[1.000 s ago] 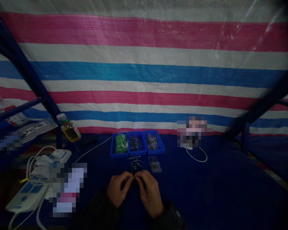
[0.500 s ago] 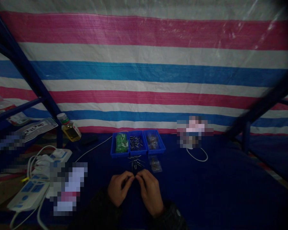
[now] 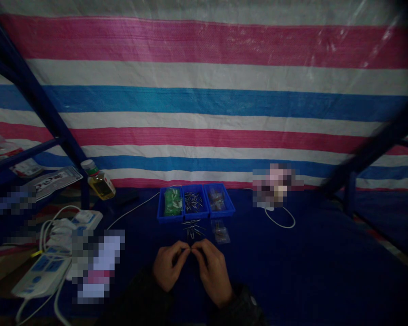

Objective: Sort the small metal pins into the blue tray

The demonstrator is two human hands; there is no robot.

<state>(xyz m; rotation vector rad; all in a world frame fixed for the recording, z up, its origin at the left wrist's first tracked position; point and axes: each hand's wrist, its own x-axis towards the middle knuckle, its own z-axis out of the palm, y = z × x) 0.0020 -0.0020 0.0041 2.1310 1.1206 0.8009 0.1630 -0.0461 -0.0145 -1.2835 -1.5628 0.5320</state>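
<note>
Left hand: grip was pinched closed, near the tabletop's front edge.
Right hand: pinched likewise, fingertips meeting the left's (anything between was too small to tell).
Metal pins: lay loose just beyond.
Blue bins: stood near the back edge.

shiny metal pins, smooth blue plastic trays, creased, faintly glossy plastic sheeting

no text legible, dark lettering on silvery packet unclear, bottle label too small
</note>
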